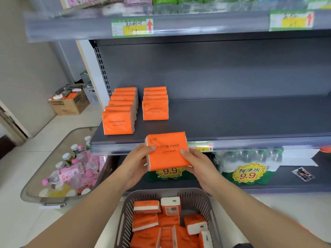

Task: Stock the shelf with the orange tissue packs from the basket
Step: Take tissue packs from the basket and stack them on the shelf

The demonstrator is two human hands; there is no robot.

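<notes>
An orange tissue pack (pixel 167 151) marked COTTON TISSUE is held upright in the air just in front of the shelf's front edge. My left hand (pixel 137 161) grips its left side and my right hand (pixel 196 162) grips its right side. On the dark grey shelf (pixel 232 120) stand two rows of orange packs: a left row (pixel 119 113) of several and a shorter right row (pixel 155 104). Below my arms, the grey slotted basket (pixel 129 217) holds several more orange packs (pixel 161 226), lying loose.
A clear bin (pixel 38 178) of pink-labelled bottles sits on the floor at left. Green water-bottle bundles (pixel 249 167) with 9.9 labels fill the lower shelf. An upper shelf with price tags (pixel 132 26) overhangs. A cardboard box (pixel 69 102) stands by the wall at the far left.
</notes>
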